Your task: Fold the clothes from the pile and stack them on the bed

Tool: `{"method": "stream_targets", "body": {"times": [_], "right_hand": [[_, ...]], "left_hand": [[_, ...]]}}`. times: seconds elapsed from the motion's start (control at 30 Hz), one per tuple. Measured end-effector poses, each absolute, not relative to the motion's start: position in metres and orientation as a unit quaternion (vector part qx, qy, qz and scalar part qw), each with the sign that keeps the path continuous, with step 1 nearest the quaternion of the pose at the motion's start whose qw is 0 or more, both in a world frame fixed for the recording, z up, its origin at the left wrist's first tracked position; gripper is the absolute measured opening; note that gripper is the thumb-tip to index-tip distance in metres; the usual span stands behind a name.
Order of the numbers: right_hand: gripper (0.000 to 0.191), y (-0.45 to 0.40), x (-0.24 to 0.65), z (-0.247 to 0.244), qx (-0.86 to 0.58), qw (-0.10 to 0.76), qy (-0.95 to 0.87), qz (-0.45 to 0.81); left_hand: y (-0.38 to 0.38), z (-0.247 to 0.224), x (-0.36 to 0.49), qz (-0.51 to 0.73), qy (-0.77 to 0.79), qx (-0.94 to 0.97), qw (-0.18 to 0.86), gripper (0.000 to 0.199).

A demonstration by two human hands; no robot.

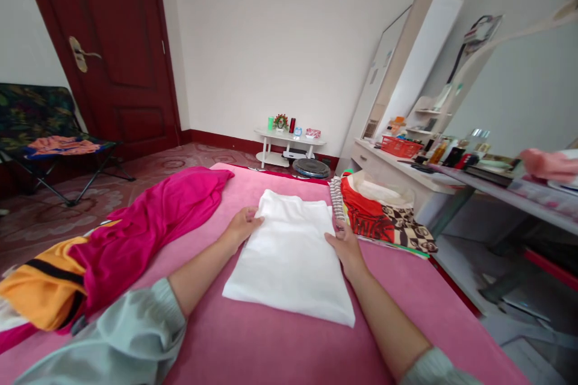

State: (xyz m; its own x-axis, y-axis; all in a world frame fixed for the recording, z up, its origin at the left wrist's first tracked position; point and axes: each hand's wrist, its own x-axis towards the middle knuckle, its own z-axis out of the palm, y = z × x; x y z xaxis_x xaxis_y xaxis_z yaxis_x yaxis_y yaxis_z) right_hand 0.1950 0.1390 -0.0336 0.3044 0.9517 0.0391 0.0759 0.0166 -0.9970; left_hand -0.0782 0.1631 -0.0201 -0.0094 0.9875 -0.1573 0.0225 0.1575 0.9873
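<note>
A white garment [293, 258], folded into a flat rectangle, lies on the pink bedcover [217, 337] in front of me. At its left edge my left hand [244, 225] is closed, the thumb on top of the fabric and the other fingers along the side. My right hand [347, 246] grips the opposite edge, thumb again on top; the fingertips under the fabric are partly hidden. What kind of garment it is, the folds do not show. Just beyond my right hand sits a stack of folded patterned clothes [383, 219] in red, brown and cream.
A heap of magenta cloth [158, 222] and a yellow garment with black stripes [49, 283] lies on the left. Past the bed stand a small white table [289, 135] and a round dark object [311, 168]. On the right is a dresser [406, 171] with a red basket [401, 147].
</note>
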Motion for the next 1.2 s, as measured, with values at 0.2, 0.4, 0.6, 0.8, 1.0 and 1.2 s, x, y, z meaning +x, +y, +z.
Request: {"method": "stream_targets", "body": {"times": [0.2,0.4,0.6,0.8,1.0,1.2], "right_hand": [[0.045,0.144,0.200,-0.054,-0.595,0.501,-0.581,0.237],[0.046,0.138,0.195,-0.042,-0.645,0.430,-0.610,0.166],[0.043,0.113,0.174,-0.015,-0.687,0.283,-0.669,-0.025],[0.055,0.119,0.142,-0.022,-0.525,0.193,-0.823,0.096],[0.067,0.182,0.168,-0.023,-0.582,0.035,-0.809,0.076],[0.072,0.220,0.175,-0.028,-0.672,0.028,-0.738,0.055]], "left_hand": [[0.176,-0.042,-0.076,0.450,0.542,0.614,0.354,0.051],[0.186,-0.038,-0.076,0.403,0.604,0.630,0.276,0.040],[0.140,0.002,-0.056,0.231,0.615,0.753,0.044,0.039],[0.117,-0.007,-0.015,0.118,0.480,0.866,0.073,0.059],[0.167,-0.020,-0.025,0.082,0.525,0.842,0.091,0.071],[0.216,-0.029,-0.034,0.096,0.594,0.794,0.089,0.074]]}}
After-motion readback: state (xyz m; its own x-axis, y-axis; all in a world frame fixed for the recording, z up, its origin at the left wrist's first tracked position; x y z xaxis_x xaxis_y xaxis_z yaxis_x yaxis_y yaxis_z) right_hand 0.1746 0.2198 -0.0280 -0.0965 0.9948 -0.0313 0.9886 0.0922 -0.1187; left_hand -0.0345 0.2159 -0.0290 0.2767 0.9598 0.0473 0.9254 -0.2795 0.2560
